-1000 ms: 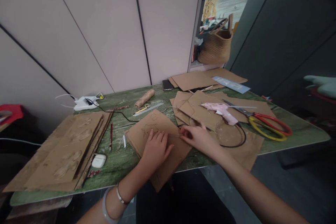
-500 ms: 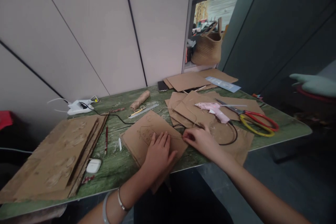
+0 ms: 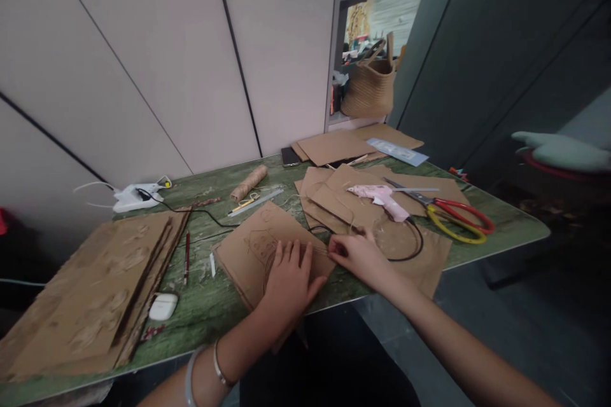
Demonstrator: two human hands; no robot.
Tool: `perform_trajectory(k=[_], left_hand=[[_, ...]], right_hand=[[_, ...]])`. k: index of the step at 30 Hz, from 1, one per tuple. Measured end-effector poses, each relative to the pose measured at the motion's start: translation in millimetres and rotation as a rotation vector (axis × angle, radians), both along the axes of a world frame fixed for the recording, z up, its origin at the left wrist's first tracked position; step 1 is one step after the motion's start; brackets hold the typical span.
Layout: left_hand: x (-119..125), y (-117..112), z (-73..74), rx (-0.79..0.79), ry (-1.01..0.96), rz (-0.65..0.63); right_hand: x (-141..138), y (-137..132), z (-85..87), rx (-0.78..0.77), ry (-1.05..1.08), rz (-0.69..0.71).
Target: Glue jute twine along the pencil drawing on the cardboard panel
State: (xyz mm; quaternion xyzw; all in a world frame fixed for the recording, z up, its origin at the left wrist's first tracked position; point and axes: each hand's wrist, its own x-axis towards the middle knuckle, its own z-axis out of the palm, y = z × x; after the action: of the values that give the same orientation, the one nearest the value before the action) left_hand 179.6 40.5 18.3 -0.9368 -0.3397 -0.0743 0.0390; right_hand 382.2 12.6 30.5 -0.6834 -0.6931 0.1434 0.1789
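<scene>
A square piece of cardboard [image 3: 238, 248] lies turned cornerwise near the table's front edge, with a drawn outline and thin strands of twine [image 3: 319, 248] on it. My left hand [image 3: 290, 273] rests flat on this piece, fingers stretched and a little apart, covering part of the strands. At its right corner, the thumb and fingertips of my right hand [image 3: 353, 255] pinch the twine. A pink glue gun [image 3: 382, 198] lies on cardboard sheets [image 3: 329, 197] just beyond my right hand. Scissors with red and yellow handles [image 3: 443, 210] lie right of the glue gun.
Stacked cardboard [image 3: 90, 286] covers the table's left end. Between the stack and the square lie a red pencil [image 3: 187, 257] and a white case [image 3: 163, 306]. A twine roll [image 3: 249, 182], a power strip [image 3: 138, 197] and a phone [image 3: 289, 156] are farther back.
The camera view has shifted slightly, moving the table leftward in the picture. My left hand has slid a little to the right over the cardboard, uncovering more strands. My right hand keeps its pinch.
</scene>
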Motion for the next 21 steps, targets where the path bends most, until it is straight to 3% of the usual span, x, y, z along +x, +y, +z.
perform_trajectory(k=[5,11,18,21], left_hand=[[5.7,-2.3,-5.8,0.077,0.049,0.014],[11.7,-5.0,1.7,0.067,0.022,0.06],[17.9,-14.1,-4.0,-0.036,-0.033,-0.045],[19.1,-12.2,1.0,-0.069,-0.029,-0.057]], right_hand=[[-1.0,0.6,-1.5,0.009,-0.018,-0.012],[-4.7,0.4,3.8,-0.026,-0.041,-0.05],[3.1,-2.4,8.9,-0.051,-0.002,-0.026],[13.0,-5.5,10.5,-0.042,0.008,-0.009]])
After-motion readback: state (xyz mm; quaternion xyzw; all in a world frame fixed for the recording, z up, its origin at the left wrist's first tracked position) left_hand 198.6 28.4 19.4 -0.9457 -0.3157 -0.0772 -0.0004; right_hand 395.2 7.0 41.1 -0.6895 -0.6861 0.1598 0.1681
